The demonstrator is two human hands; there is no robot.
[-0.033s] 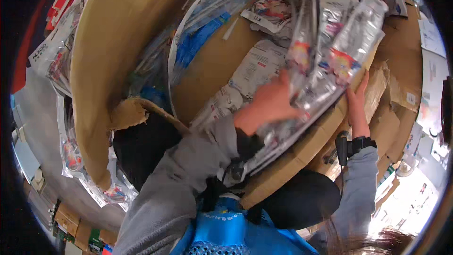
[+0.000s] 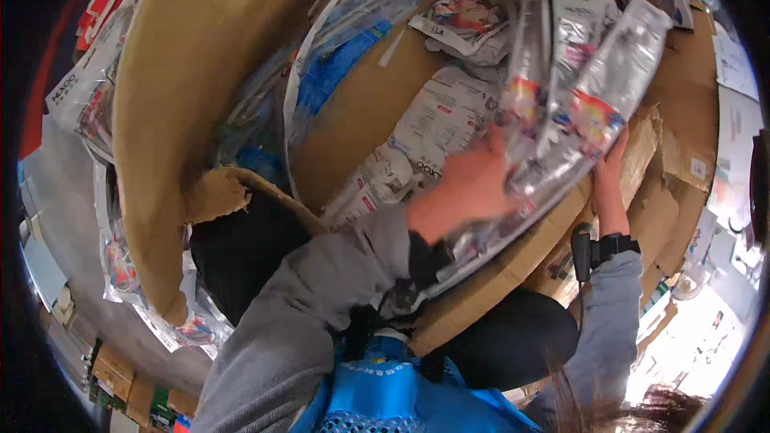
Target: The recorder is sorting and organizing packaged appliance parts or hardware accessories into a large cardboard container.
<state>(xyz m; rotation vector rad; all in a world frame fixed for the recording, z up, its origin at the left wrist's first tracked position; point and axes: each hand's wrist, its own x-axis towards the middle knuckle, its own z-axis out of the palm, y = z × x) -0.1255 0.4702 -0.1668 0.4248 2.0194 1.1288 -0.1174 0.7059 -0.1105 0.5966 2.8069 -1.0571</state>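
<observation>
My left hand [image 2: 469,188] reaches over a stack of long, clear and silvery plastic bags [image 2: 597,116] with colourful printed labels, leaning inside a large carton [image 2: 513,277]. Its thumb and index finger are spread apart on the bags, slightly blurred. My right hand [image 2: 611,184] is at the carton's right edge, fingers stretched upward against the lower edge of the outermost bag. A narrower clear bag [image 2: 525,56] and a white-topped bag [image 2: 579,20] stand beside it. White printed packets [image 2: 441,116] lie left of my left hand.
The carton's tall cardboard wall [image 2: 180,104] curves up on the left. Blue plastic [image 2: 337,72] and a round-looking bagged bundle [image 2: 465,16] are inside it. More bagged goods [image 2: 88,96] hang at the left, and a torn flap [image 2: 216,196] juts near my knee.
The long bags have shifted a little to the right. My left hand has moved slightly down and right over them, and my right hand stays almost in place.
</observation>
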